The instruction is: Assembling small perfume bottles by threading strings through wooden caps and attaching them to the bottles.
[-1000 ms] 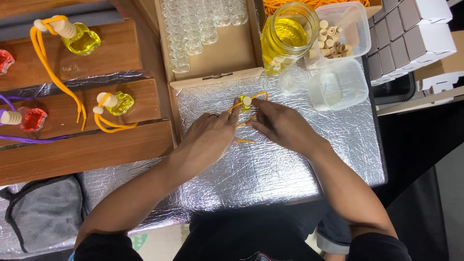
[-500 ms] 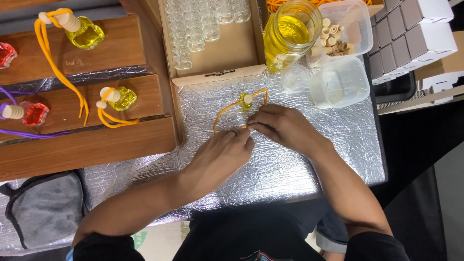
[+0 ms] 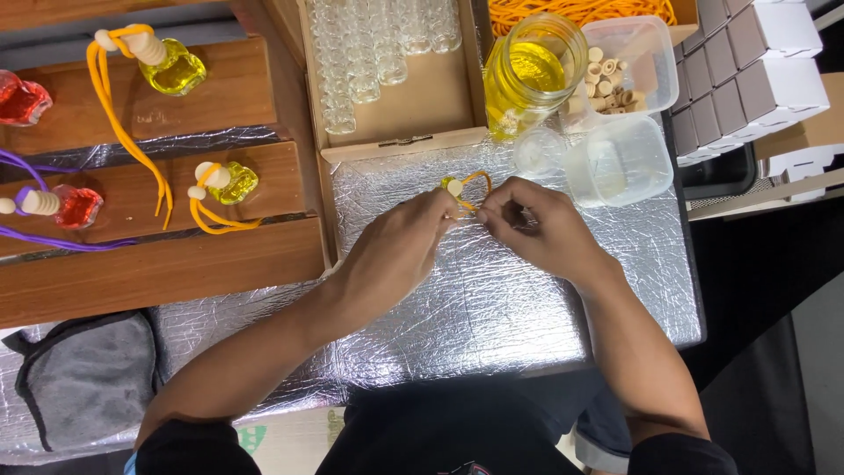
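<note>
Orange cord (image 3: 475,180) is pinched between my fingers (image 3: 450,204): left hand (image 3: 396,251) and right hand (image 3: 536,229) both grasp it, the small capped bottle (image 3: 454,186) at their twelve o'clock, above the foil-covered counter (image 3: 492,308).

At the upper right of the frame, small white cartons (image 3: 747,79) with grey sides stand in rows. A brown cardboard box (image 3: 813,132) lies beside them.
</note>
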